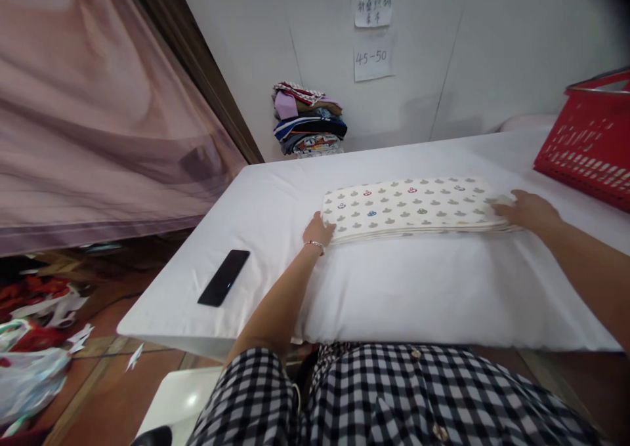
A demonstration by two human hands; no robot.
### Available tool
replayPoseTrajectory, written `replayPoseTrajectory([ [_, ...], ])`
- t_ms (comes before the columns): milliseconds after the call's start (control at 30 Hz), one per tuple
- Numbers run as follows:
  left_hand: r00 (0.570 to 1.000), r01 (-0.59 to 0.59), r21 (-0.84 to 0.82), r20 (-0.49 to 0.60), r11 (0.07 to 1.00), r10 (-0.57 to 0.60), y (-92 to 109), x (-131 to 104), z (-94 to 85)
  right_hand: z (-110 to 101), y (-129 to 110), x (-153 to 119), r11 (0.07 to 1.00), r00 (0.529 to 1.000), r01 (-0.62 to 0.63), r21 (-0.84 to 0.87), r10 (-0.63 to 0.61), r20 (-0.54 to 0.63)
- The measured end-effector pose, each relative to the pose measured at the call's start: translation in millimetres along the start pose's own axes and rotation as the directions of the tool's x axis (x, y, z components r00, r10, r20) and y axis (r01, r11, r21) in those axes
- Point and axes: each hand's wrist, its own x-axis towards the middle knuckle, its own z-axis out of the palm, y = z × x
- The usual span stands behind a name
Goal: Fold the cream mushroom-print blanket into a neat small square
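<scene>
two hands at the ends of one folded cloth

head view: the patterned cloth [403, 206] lies on the white-covered table [394, 288], its long axis running left to right. the left hand [317, 231] touches its left end, the right hand [531, 211] its right end, each equally near. left fingers curl at the edge, pinch unclear; right fingers and thumb pinch the near right corner. a black smartphone [224, 277] lies left.

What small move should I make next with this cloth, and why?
Probably use your right hand to fold the cloth over toward your left hand: it lies in a long, flat, layered strip, with a hand at each end.
</scene>
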Motion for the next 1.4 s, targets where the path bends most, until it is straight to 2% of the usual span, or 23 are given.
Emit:
replayPoseTrajectory([
  [67,0.995,-0.058,0.092,-0.077,0.994,0.065,1.5,-3.3,-1.1,-1.5,-17.1,-10.0,0.996,0.998,0.06,0.065,-0.059,-0.025],
  [133,0.965,-0.176,0.166,-0.167,0.97,0.204,6.2,-8.5,0.2,-1.2,-41.9,-25.0,0.954,0.959,0.27,0.132,-0.254,-0.125],
  [200,0.895,-0.358,0.216,-0.199,0.909,0.4,15.4,-15.5,5.6,1.9,-69.4,-41.9,0.849,0.86,0.498,0.175,-0.459,-0.223],
  [300,0.745,-0.631,0.214,-0.099,0.746,0.659,36.3,-26.2,21.6,11.3,-104.1,-62.4,0.647,0.687,0.727,0.228,-0.686,-0.241],
  [367,0.656,-0.738,0.19,-0.027,0.648,0.755,50.7,-30.8,34.5,18.6,-117.9,-69.3,0.54,0.586,0.808,0.237,-0.78,-0.22],
  [433,0.61,-0.782,0.18,0.017,0.597,0.793,62.2,-32.1,45.6,25.2,-124.0,-71.6,0.497,0.537,0.84,0.219,-0.819,-0.202],
  [600,0.61,-0.783,0.216,0.083,0.584,0.788,74.5,-28.2,55.1,34.5,-123.2,-70.4,0.526,0.548,0.836,0.154,-0.815,-0.191],
  [800,0.572,-0.804,0.278,0.121,0.526,0.811,72.8,-27.0,55.2,38.6,-118.9,-68.1,0.494,0.506,0.862,0.113,-0.847,-0.164],
  [933,0.56,-0.803,0.316,0.108,0.506,0.821,72.9,-28.4,59.7,39.7,-114.9,-64.5,0.483,0.491,0.87,0.097,-0.864,-0.113],
  [1033,0.553,-0.802,0.358,0.14,0.478,0.822,77.0,-32.0,59.2,38.2,-114.9,-62.9,0.477,0.483,0.875,0.08,-0.872,-0.079],
  [1167,0.569,-0.792,0.397,0.203,0.464,0.797,86.3,-36.9,54.1,34.7,-120.3,-61.9,0.493,0.494,0.869,0.041,-0.868,-0.043],
  [1267,0.59,-0.779,0.393,0.194,0.489,0.784,88.6,-37.9,53.5,34.0,-121.8,-61.3,0.496,0.498,0.867,0.036,-0.867,-0.031],
  [1400,0.553,-0.796,0.39,0.16,0.462,0.818,81.0,-38.5,56.5,35.1,-114.5,-64.6,0.515,0.519,0.853,0.077,-0.853,-0.044],
])
